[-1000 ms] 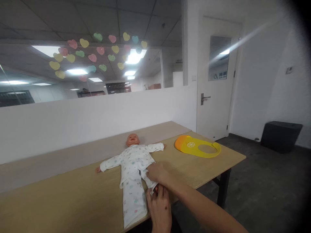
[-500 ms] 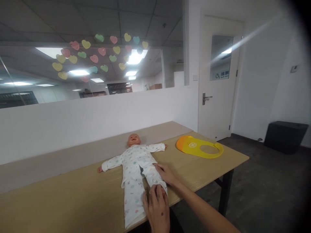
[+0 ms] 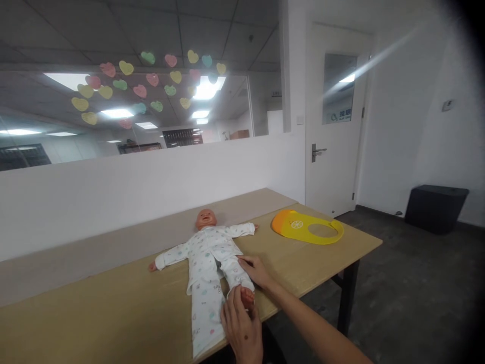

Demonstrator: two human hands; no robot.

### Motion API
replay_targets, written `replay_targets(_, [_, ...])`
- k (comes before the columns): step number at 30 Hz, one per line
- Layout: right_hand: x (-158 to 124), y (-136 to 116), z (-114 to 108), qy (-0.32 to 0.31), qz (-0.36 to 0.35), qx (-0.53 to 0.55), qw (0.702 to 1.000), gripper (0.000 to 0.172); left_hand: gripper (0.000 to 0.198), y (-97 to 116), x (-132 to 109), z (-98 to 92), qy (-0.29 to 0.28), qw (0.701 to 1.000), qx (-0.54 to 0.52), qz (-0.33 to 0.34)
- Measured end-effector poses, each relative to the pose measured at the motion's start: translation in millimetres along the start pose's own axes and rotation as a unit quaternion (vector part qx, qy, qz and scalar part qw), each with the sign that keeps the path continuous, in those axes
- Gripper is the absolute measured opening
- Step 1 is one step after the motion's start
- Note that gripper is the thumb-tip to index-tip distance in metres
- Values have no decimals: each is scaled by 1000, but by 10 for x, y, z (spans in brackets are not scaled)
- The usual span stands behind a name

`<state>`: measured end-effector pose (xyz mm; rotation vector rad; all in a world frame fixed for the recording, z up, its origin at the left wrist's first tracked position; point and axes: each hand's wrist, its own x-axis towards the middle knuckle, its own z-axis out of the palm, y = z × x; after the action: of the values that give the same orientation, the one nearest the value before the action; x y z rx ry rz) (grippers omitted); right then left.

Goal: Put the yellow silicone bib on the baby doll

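Observation:
A baby doll [image 3: 206,218] lies on its back on the table, arms spread, in white patterned pajamas [image 3: 206,263]. The pajama leg on the right ends at a bare doll foot [image 3: 247,296]; the other leg hangs flat to the table edge with no foot showing. My left hand [image 3: 243,323] is at the bare foot, its curled fingers on the cuff; the fingertips are partly hidden. Higher up the same leg, my right hand [image 3: 256,272] grips the pajama fabric at its outer side, thumb and fingers close together.
A yellow and orange bib [image 3: 308,227] lies on the right part of the wooden table [image 3: 113,313]. Behind the table runs a white wall [image 3: 132,192] with a window above. A door [image 3: 333,162] and a black box [image 3: 435,207] stand to the right.
The doll's foot shows more fully out of the cuff. My left hand has moved slightly down, and the cuff sits higher. The view has shifted a little.

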<state>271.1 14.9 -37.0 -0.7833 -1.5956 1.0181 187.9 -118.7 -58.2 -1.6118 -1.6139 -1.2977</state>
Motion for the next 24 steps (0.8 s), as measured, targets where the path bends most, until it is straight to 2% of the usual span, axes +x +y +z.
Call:
replay_targets(4, [-33,-27,4,3,9,0,1000,66,32,40,31,-15,22,1000,-8,13])
replay_targets(9, [-158,-202,19,-19,45,6,999,54,36,66,-15,1,41,997,3,65])
replay_targets(12, [-299,-404,-40,-73,48,47,995,45,44,90,-80,16,26,998,-4,64])
replay_targets(15, [-497,-606,-139,-96,63,72,991,49,63,104,-158,20,6,999,-20,42])
replay_targets(17, [-665,-690,-184,-63,67,29,995,53,72,102,-207,17,-22,999,-27,35])
replay_targets(19, [-846,-715,-188,6,50,-57,997,49,76,91,-242,10,-57,997,-39,23])
replay_targets(21, [-1005,-688,-154,59,34,-141,988,40,72,61,-251,-4,-80,995,-61,-1])
replay_targets(24, [-1145,-616,-75,68,47,-167,982,37,56,-30,-212,-45,-99,990,-92,-32])
